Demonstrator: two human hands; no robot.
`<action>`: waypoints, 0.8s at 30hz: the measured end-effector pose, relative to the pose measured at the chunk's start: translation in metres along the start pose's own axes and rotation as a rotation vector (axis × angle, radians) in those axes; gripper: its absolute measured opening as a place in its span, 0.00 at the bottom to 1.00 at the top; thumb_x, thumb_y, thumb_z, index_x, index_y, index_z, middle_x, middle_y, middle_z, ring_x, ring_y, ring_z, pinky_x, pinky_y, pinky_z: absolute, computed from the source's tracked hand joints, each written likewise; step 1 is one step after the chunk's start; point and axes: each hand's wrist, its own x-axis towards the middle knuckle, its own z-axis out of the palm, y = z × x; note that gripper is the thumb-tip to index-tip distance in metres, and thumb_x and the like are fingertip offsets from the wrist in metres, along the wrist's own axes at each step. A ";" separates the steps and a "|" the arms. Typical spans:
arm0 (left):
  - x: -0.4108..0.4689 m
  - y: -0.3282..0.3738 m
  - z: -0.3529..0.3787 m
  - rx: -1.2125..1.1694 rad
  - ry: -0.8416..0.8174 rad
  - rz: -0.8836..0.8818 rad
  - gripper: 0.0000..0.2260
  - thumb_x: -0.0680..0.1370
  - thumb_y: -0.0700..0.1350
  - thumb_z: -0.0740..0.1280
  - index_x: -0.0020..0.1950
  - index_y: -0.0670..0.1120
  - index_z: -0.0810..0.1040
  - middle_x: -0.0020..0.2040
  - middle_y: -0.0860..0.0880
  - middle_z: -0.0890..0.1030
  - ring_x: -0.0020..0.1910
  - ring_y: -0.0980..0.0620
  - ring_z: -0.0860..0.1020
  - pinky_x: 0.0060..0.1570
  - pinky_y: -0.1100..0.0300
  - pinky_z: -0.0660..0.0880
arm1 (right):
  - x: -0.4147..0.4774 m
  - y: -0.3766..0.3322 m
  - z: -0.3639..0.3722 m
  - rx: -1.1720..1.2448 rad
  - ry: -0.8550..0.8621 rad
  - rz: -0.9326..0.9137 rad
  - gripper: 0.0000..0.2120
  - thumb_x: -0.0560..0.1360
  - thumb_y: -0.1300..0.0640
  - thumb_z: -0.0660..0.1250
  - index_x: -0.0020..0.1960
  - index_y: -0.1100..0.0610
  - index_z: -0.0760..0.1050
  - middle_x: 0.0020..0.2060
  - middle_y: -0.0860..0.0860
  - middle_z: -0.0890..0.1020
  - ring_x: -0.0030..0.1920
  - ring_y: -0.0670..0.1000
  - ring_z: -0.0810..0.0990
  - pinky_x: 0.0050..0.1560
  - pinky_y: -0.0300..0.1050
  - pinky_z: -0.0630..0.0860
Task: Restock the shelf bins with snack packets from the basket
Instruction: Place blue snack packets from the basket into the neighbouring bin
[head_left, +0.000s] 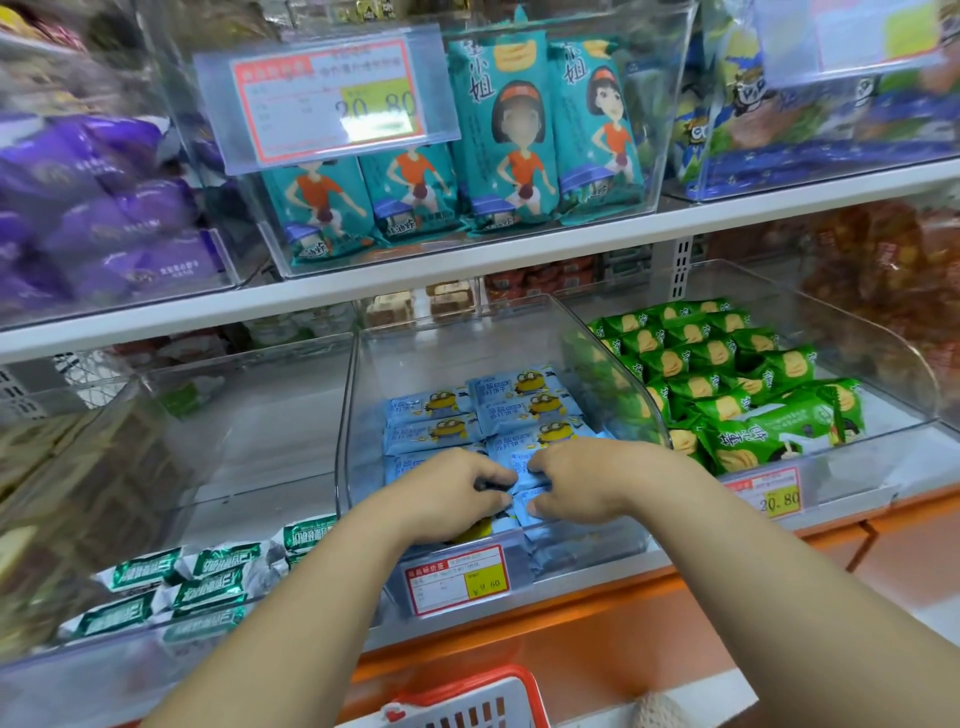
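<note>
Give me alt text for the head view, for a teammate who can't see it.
The left hand and right hand grip blue packets at the front of the middle clear bin on the lower shelf. Green packets lie in the bin to its right, and a red basket shows at the bottom edge.

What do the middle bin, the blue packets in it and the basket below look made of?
The middle bin: clear rigid plastic, glossy; packets show through its walls. The blue packets: likely thin printed plastic film, slightly shiny, with sealed ends. The basket: apparently moulded plastic, red rim over a white slotted wall.
</note>
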 end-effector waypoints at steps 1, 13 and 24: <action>0.000 0.002 -0.001 0.016 -0.002 0.010 0.16 0.82 0.48 0.66 0.69 0.51 0.77 0.68 0.54 0.76 0.63 0.57 0.75 0.63 0.63 0.69 | 0.000 0.002 0.001 0.008 0.010 0.002 0.24 0.81 0.43 0.58 0.71 0.57 0.68 0.67 0.55 0.74 0.64 0.58 0.74 0.64 0.55 0.73; 0.021 0.005 0.005 0.061 0.083 -0.067 0.23 0.81 0.49 0.66 0.76 0.49 0.68 0.67 0.48 0.76 0.62 0.50 0.75 0.60 0.61 0.70 | -0.004 0.003 0.015 0.143 0.130 0.004 0.28 0.79 0.42 0.61 0.74 0.55 0.65 0.71 0.54 0.70 0.69 0.57 0.69 0.68 0.56 0.70; 0.034 -0.001 0.013 0.094 0.089 -0.092 0.25 0.78 0.56 0.69 0.72 0.49 0.72 0.65 0.48 0.76 0.60 0.50 0.75 0.57 0.60 0.71 | -0.006 0.012 0.020 0.256 0.188 0.028 0.25 0.76 0.45 0.66 0.69 0.56 0.71 0.66 0.54 0.74 0.66 0.56 0.72 0.64 0.54 0.73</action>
